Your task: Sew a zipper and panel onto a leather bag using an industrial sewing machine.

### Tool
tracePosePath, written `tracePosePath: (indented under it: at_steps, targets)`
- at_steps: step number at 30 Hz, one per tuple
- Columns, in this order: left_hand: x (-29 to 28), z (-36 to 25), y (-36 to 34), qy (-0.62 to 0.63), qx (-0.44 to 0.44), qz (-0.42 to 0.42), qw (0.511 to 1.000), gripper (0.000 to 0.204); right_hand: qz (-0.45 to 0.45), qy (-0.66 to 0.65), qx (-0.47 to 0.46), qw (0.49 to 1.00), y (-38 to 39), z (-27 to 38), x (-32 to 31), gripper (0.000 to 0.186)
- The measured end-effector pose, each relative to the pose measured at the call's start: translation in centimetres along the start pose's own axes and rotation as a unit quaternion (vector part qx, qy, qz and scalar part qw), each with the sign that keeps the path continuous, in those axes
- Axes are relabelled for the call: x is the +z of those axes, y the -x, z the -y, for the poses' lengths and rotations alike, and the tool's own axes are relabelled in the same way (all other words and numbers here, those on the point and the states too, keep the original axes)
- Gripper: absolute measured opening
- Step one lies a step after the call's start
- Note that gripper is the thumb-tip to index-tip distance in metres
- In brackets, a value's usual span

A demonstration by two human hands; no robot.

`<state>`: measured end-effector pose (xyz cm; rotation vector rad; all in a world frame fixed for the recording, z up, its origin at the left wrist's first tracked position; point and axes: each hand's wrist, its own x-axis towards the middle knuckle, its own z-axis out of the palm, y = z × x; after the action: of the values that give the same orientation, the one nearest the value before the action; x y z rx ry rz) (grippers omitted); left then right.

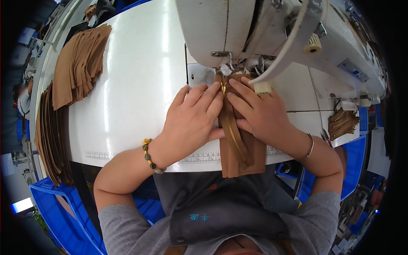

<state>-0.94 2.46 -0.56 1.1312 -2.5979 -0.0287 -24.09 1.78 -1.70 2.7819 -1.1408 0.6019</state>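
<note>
A brown fabric piece point(256, 163) lies at the front of the sewing machine point(208, 29), its near end hanging over the table edge. On it runs a zipper point(230, 123) with gold teeth on brown tape and a gold slider near its far end. My left hand point(191, 112) lies with fingers stretched out, fingertips beside the slider and thumb touching the zipper's left side. From the right, my right hand point(267, 112) rests on the fabric with its fingers spread and its thumb by the zipper tape. The needle area point(225, 69) is just beyond my fingertips, partly hidden.
Stacks of brown fabric pieces point(80, 63) stand on the left side of the white table point(127, 85). A small brown bundle point(343, 123) sits at the right, near scissors point(325, 137). Blue bins point(63, 216) flank the table below. A printed ruler follows the front edge.
</note>
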Motion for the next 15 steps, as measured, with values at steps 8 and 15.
tracePosePath:
  at_steps: [8,15]
  targets:
    - [0.15,0.30,-0.58,0.013,-0.007,-0.012,1.000,0.086,-0.003,0.017,0.002,1.000,-0.23,-0.51,0.34,0.067]
    - [0.19,0.35,-0.68,0.017,-0.012,-0.009,1.000,0.086,-0.001,0.013,0.004,1.000,-0.38,-0.81,0.39,0.068]
